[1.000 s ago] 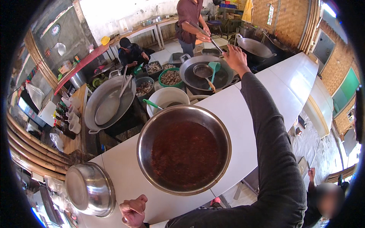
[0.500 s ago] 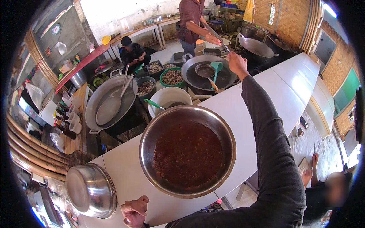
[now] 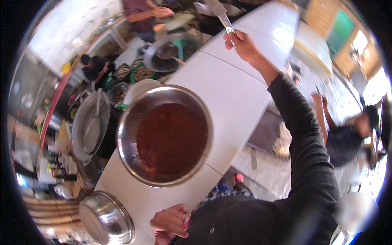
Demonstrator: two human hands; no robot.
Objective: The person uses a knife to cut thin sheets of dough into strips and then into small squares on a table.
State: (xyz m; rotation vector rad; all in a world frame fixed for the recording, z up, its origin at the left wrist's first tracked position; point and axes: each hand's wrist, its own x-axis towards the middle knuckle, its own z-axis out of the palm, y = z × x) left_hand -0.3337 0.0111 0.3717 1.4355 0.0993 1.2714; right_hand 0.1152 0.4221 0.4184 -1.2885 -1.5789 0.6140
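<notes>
My right hand (image 3: 243, 44) is stretched out over the far part of the white counter, closed round the metal handle of a knife (image 3: 221, 15). Its broad blade points up and away, partly cut off by the top edge. Below and left of that arm stands a large steel bowl (image 3: 127, 153) holding dark red-brown sauce (image 3: 171, 139). My left hand (image 3: 169, 223) is curled close to my body, near the counter's front edge. A small red patch shows beside its fingers; whether it is held I cannot tell. An upturned steel bowl (image 3: 104, 218) lies to its left.
The white counter (image 3: 228, 94) runs diagonally away. Beyond it stand a large pan with a skimmer (image 3: 91, 134), a wok (image 3: 157, 59) with utensils, and tubs of chopped pieces (image 3: 143, 73). One person (image 3: 96, 67) sits there, another (image 3: 139, 14) stands; a third (image 3: 347, 136) is at right.
The knife has left the other person's hand and is now in mine alone. My right arm has swung right relative to the bowl. The view has turned right, shifting the bowl left.
</notes>
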